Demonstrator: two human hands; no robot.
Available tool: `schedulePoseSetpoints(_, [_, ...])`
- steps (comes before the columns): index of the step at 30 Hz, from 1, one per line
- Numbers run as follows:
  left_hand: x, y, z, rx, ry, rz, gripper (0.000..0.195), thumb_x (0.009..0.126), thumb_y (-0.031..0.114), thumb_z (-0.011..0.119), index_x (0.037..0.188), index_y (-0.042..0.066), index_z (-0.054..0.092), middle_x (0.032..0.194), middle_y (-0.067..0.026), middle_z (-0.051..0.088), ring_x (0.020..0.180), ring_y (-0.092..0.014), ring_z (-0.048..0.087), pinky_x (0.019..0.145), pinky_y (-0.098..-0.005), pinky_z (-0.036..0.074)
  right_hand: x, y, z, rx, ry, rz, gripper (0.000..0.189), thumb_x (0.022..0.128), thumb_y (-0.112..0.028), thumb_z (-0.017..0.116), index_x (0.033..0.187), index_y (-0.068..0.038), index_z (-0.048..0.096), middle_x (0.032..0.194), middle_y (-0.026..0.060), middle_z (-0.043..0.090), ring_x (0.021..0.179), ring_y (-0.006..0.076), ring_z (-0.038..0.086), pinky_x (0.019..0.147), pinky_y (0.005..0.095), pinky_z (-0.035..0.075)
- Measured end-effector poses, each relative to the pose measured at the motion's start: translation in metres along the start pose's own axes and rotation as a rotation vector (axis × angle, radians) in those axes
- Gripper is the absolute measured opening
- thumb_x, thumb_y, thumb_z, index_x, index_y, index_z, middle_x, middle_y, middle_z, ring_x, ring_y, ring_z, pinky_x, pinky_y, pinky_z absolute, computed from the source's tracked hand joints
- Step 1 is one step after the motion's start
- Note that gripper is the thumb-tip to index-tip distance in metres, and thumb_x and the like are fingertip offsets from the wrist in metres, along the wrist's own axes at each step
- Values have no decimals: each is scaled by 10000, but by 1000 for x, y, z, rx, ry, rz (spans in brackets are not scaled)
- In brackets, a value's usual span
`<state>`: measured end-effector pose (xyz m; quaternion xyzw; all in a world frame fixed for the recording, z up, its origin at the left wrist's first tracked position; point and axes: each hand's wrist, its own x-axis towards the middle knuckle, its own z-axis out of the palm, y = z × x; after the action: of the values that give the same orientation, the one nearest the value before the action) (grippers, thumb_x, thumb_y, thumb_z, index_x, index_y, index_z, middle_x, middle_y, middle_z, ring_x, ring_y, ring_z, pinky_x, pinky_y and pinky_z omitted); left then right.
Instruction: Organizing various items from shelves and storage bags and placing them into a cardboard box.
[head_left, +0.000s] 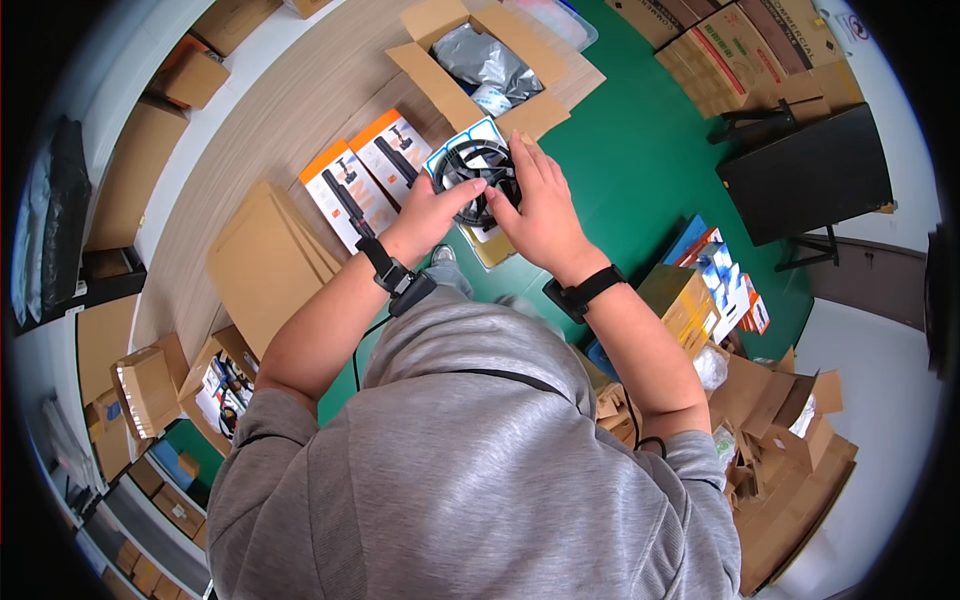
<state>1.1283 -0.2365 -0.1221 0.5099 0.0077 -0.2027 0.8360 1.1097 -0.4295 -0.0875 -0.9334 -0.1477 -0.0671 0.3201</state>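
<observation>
A black spoked ring (460, 151), like a wheel or a reel, is held in front of my body. My left hand (427, 210) grips its left side, thumb lying across the spokes. On the opposite side, my right hand (544, 199) has its fingers along the rim and its thumb near the hub. Behind the ring shows a white sheet with blue outlines (486, 127), perhaps labels. A yellowish flat piece (489, 253) hangs below; how it joins the ring is hidden. Black straps with small devices circle both wrists.
Two orange-and-white product boxes (349, 191) lie on the wood-grain table (300, 97), near flat cardboard sheets (259, 259). Beyond the hands, an open carton (411, 64) holds a silver-grey bag (487, 64). Cartons and packaging crowd the green floor (600, 180) at right, below a black panel on legs (810, 172).
</observation>
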Motion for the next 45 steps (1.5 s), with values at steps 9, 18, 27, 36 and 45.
schedulePoseSetpoints(9, [70, 33, -43, 87, 333, 205, 297, 1030, 161, 682, 1270, -13, 675, 1157, -57, 760, 1020, -127, 709, 892, -302, 570, 109, 41, 3, 233, 12, -73, 690, 943, -195, 710, 1529, 33, 426, 1372, 276, 556, 1309, 439, 531, 1141, 480, 417])
schedulePoseSetpoints(18, [150, 52, -49, 171, 665, 401, 324, 1005, 97, 703, 1299, -11, 618, 1179, -87, 747, 1030, -147, 717, 901, -312, 584, 214, 154, 31, 322, -107, 34, 586, 976, -156, 681, 1484, 25, 453, 1355, 238, 554, 1262, 350, 557, 1069, 452, 479])
schedulePoseSetpoints(27, [288, 40, -28, 864, 973, -151, 692, 839, 441, 692, 1309, -56, 590, 1215, -308, 689, 1155, -445, 675, 1023, -441, 539, 283, 224, 13, 416, -245, -150, 566, 955, -78, 685, 1469, 10, 464, 1341, 203, 526, 1184, 309, 566, 1027, 426, 498])
schedulePoseSetpoints(36, [294, 91, -57, 1077, 953, -474, 746, 830, 440, 682, 1403, -26, 571, 1295, -320, 607, 1342, -449, 525, 969, -439, 582, 322, 254, -11, 566, -337, -146, 512, 940, -103, 700, 1383, 59, 500, 1312, 252, 540, 1222, 374, 581, 1052, 446, 496])
schedulePoseSetpoints(45, [307, 104, -17, 1210, 1021, -585, 659, 882, 382, 661, 1372, -48, 562, 1352, -388, 501, 1051, -502, 697, 942, -459, 595, 335, 261, -12, 588, -392, -131, 478, 935, -100, 712, 1366, 19, 542, 1271, 228, 568, 1159, 363, 621, 987, 433, 531])
